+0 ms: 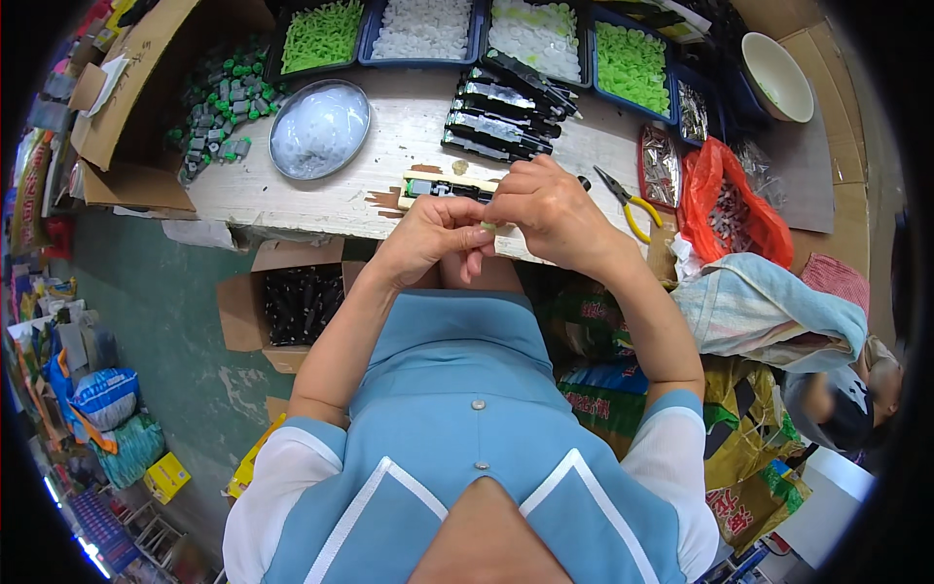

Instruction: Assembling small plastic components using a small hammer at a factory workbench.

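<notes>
Left hand (438, 234) pinches a greenish piece (488, 226), right hand (547, 206) curled, grip hidden; 4 trays (416, 64) hold small parts (423, 27).

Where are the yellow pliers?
In the head view, the pliers lie on the table, just right of the right hand, beside the red tray.

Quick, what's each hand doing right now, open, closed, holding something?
Left hand: closed, apparently pinching a small pale-green piece.
Right hand: curled closed right beside that piece; what it grips, if anything, cannot be told.
</notes>
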Motion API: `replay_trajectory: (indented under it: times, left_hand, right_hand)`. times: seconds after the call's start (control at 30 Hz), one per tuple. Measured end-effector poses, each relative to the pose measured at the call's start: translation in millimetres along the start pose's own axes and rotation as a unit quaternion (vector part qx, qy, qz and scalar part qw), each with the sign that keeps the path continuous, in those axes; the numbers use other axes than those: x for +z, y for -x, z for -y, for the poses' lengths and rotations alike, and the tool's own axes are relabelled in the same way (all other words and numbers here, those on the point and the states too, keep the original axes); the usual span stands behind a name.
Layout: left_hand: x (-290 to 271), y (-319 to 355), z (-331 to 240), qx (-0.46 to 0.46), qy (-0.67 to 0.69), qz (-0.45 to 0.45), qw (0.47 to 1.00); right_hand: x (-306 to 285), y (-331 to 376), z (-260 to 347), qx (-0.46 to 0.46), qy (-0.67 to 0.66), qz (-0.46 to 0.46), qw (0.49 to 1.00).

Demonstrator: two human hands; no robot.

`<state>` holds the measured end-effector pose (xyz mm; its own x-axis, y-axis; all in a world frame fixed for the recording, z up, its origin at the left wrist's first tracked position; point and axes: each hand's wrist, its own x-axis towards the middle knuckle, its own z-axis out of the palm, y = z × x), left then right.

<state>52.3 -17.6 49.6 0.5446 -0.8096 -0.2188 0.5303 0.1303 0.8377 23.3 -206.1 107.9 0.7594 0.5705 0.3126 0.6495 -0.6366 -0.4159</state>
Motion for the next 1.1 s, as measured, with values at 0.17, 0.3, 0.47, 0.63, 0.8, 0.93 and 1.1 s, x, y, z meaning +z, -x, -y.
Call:
replay_trajectory:
  times: [0.17, 0.3, 0.47, 0.63, 0.8, 0.93, 1.1]
  left_hand:
    - [-4.7, -0.4, 0.7, 0.046, 0.100, -0.032, 0.993]
    - [-8.0, -1.8, 17.0, 0.073, 0.176, -0.032, 0.981]
    - [-5.8, -1.3, 26.6, 0.078, 0.255, -0.059, 0.962]
    - [-8.0, -2.1, 30.1, 0.084, 0.272, -0.051, 0.957]
    - [-6.5, -1.6, 18.9, 0.068, 0.211, -0.106, 0.969]
    - [-21.3, -1.8, 0.8, 0.216, -0.154, -0.261, 0.928]
    - [-45.2, -0.8, 4.0, 0.315, -0.523, -0.267, 0.745]
  right_hand:
    - [30.1, 4.9, 9.7, 0.018, 0.090, -0.199, 0.976]
    - [49.2, 13.5, 15.0, 0.083, 0.048, -0.226, 0.969]
    - [52.0, 16.3, 18.3, 0.168, -0.087, -0.251, 0.949]
    - [53.3, 10.5, 14.7, 0.155, -0.019, -0.233, 0.960]
    - [59.6, 1.1, 10.8, 0.110, 0.019, -0.263, 0.958]
    - [58.6, 1.9, 2.1, 0.135, 0.006, -0.248, 0.959]
    - [73.3, 5.7, -10.6, 0.150, 0.069, -0.147, 0.975]
